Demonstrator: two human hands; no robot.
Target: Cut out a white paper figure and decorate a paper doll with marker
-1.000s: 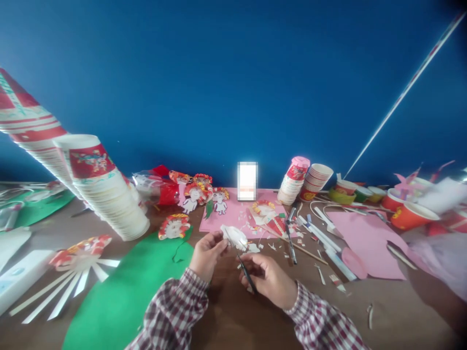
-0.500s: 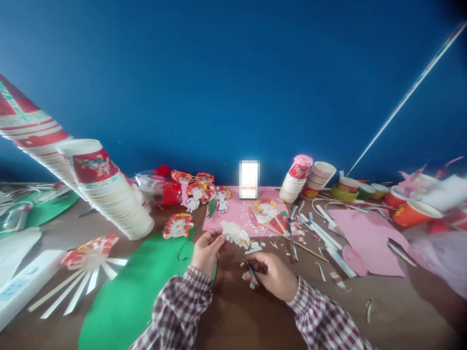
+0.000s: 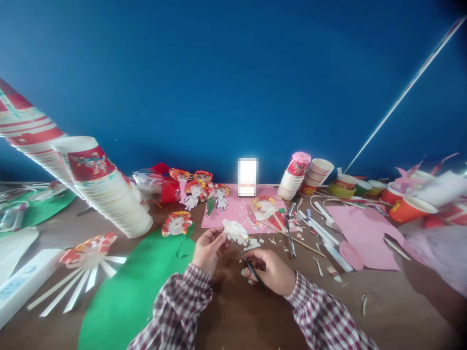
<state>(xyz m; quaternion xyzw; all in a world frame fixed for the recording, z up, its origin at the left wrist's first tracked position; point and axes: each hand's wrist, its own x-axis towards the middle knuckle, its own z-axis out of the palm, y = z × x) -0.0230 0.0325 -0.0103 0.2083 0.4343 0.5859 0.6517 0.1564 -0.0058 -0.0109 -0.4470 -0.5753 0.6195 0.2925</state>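
Between the thumb and fingers of my left hand point(image 3: 210, 250) is a white paper piece point(image 3: 235, 230) with an uneven edge. My right hand point(image 3: 273, 270) grips dark-handled scissors point(image 3: 254, 273), their blades pointing up and left at the paper's lower edge. Whether the blades are parted cannot be made out. Small paper scraps point(image 3: 273, 241) lie around and beyond both hands. Behind the held paper lies a pink sheet point(image 3: 237, 214), bearing more scraps and a flower-edged cut-out point(image 3: 264, 203).
A green sheet point(image 3: 124, 291) spreads beside my left forearm. Tall leaning paper-cup stacks point(image 3: 105, 189) stand at left, shorter stacks point(image 3: 294, 177) at back right. A black pen point(image 3: 291, 233), a wooden stick point(image 3: 306, 248) and pink paper point(image 3: 368, 238) lie to the right. A power strip point(image 3: 27, 282) sits far left.
The white paper in my left hand has turned and lifted slightly, showing more of its face. The scissors stay in my right hand. The whole view has shifted a little.
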